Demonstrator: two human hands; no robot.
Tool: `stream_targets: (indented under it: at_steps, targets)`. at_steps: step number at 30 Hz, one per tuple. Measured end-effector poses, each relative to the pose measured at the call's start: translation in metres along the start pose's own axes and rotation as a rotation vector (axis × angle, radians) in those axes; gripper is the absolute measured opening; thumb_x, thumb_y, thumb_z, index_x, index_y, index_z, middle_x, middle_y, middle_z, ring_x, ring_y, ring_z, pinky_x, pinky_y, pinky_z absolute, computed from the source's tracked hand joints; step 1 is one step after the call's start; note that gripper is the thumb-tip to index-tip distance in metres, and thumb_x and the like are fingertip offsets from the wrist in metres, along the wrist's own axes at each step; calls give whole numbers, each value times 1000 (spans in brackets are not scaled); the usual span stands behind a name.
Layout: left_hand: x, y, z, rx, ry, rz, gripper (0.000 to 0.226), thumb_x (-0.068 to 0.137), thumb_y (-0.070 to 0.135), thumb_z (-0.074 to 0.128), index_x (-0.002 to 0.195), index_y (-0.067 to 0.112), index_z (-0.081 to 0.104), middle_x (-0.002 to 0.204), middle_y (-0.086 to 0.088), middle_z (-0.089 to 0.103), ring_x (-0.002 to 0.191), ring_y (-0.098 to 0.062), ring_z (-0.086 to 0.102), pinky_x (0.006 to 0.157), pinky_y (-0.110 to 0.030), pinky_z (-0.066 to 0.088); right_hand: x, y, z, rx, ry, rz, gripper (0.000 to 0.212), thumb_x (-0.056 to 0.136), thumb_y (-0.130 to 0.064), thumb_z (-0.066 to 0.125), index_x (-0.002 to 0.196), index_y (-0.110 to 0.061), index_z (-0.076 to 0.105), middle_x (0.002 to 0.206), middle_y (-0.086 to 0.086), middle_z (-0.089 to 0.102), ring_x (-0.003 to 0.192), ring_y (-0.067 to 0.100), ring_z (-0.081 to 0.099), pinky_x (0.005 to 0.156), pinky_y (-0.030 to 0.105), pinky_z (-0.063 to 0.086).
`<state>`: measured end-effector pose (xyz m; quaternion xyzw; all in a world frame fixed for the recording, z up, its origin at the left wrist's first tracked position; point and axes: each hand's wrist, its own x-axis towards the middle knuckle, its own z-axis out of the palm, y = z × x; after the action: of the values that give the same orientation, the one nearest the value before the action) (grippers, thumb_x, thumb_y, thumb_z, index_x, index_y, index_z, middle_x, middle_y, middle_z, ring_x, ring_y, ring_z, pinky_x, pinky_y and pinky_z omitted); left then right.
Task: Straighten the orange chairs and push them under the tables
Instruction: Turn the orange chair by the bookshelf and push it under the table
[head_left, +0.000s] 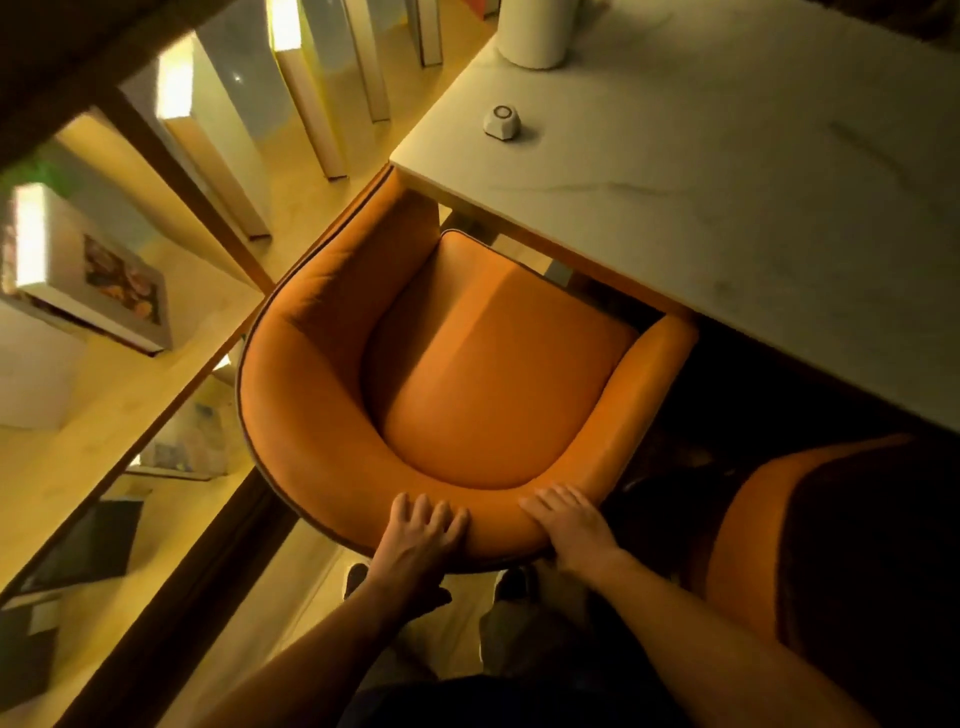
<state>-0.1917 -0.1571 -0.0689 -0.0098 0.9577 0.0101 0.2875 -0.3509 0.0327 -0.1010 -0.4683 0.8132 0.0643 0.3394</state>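
Observation:
An orange tub chair (483, 374) with a curved padded back stands in front of me, facing a white marble-look table (727, 197). The front of its seat and both arm ends reach under the table's edge. My left hand (421, 535) rests on the top of the chair's backrest, fingers spread over the padding. My right hand (569, 522) lies on the same backrest a little to the right, fingers curled over its inner edge. A second orange chair (831, 545) shows at the lower right, partly in shadow beside the table.
On the table sit a small white puck-shaped device (502, 121) and a white cylinder (535, 31) at the far edge. A glass railing with a dark wooden frame (171, 415) runs close along the chair's left side. My shoes (358, 577) are just behind the chair.

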Motion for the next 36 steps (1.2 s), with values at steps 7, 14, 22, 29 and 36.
stream_targets:
  at_steps: [7,14,22,29,36]
  targets:
    - [5,-3,9,-54,36,32,79,68,51,78,130,21,39,113,-10,66,95,-32,63,84,-52,52,10,16,3,-44,44,-75,75,81,-26,73,146,-32,34,146,3,45,136,27,37,115,41,23]
    - [29,-11,14,-72,94,55,80,64,51,82,127,21,44,105,-6,69,89,-29,67,84,-52,56,28,38,-20,-195,-17,-199,72,85,-22,67,147,-28,32,133,7,53,119,32,49,101,41,38]
    - [53,0,-3,-96,35,-3,66,96,47,47,149,26,13,149,-10,36,130,-34,39,112,-51,25,36,63,-37,-246,-42,-170,76,87,-21,66,150,-32,25,140,3,48,123,28,47,105,41,37]
    - [53,-1,-19,-136,3,-21,88,79,62,65,148,31,20,147,-1,39,129,-27,40,108,-46,29,34,51,-30,-104,-27,-64,88,77,-29,78,149,-26,27,151,3,37,140,25,30,119,42,17]
    - [55,20,-61,-367,22,101,71,79,83,42,119,25,49,106,4,57,89,-18,52,80,-38,33,-6,49,-34,40,58,-31,78,90,-30,65,153,-20,20,158,3,25,147,24,17,121,43,8]
